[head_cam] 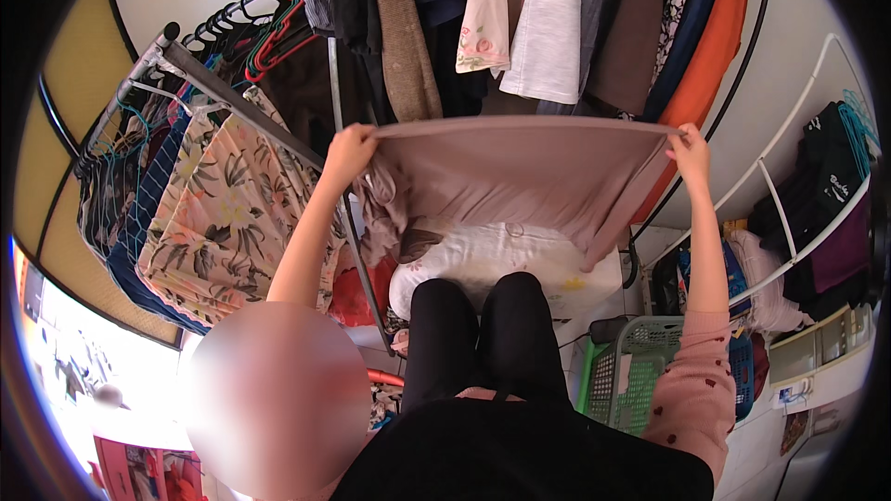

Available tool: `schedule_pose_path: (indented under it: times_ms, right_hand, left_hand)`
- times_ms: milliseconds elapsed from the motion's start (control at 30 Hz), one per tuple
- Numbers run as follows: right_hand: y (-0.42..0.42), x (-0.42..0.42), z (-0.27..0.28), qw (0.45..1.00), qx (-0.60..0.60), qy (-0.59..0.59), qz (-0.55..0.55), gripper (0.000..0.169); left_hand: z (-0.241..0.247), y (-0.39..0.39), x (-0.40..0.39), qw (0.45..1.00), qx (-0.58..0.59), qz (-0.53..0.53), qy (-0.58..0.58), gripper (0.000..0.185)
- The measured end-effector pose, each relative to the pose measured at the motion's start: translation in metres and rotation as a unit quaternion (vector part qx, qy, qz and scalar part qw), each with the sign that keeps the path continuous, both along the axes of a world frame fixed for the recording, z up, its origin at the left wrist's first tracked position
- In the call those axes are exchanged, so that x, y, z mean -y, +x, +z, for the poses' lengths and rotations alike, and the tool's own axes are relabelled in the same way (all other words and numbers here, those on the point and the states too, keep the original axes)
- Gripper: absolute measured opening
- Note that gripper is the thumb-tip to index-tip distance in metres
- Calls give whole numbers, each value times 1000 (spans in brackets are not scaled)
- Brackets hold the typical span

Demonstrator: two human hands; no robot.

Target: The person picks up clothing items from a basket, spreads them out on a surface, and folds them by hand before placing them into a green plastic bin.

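A mauve-brown cloth [515,160] is stretched wide between my two hands, its upper edge nearly straight. My left hand [353,153] grips the left end of that edge, where more of the fabric hangs bunched below. With finger and thumb, my right hand [688,153] pinches the right end. The cloth's lower part drops in folds towards a white padded surface [480,250] with flower prints, just in front of my knees. Part of that surface is hidden behind the cloth.
Ahead hang several garments, among them a light grey one [546,27] and an orange one [710,62]. A metal clothes rack [237,100] with a floral garment [216,215] stands at left. At right are a curved white rail [779,271] and a green plastic basket [637,375].
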State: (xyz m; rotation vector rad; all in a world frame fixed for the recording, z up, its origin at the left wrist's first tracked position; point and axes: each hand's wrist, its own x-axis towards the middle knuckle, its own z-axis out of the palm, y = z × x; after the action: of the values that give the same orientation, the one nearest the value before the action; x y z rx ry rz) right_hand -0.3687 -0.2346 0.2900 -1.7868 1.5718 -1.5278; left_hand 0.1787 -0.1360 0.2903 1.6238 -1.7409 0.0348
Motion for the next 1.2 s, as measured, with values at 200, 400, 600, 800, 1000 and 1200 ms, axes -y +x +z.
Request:
schedule_pose_path:
  times_ms: [200,400,600,800,1000,1200]
  right_hand:
    - [-26,-31,29,965,141,-211,-68,13]
    - [-167,-129,17,937,97,-271,-197,25]
    - [-245,-200,-18,931,77,-237,-266,29]
    - [-295,-269,-48,881,159,-239,-375,28]
    - [-266,-282,-98,905,177,-111,-370,25]
    - [-244,-281,-129,795,473,-151,-349,37]
  left_hand:
    - [61,-17,-33,984,54,26,-168,12]
    - [-50,-92,-140,955,-62,-261,127,17]
    - [-224,-152,-180,966,19,-211,151,31]
    - [-281,-84,-162,993,36,70,83,26]
    - [-291,25,-181,927,-223,286,100,24]
    - [-260,58,-215,673,-721,123,-108,40]
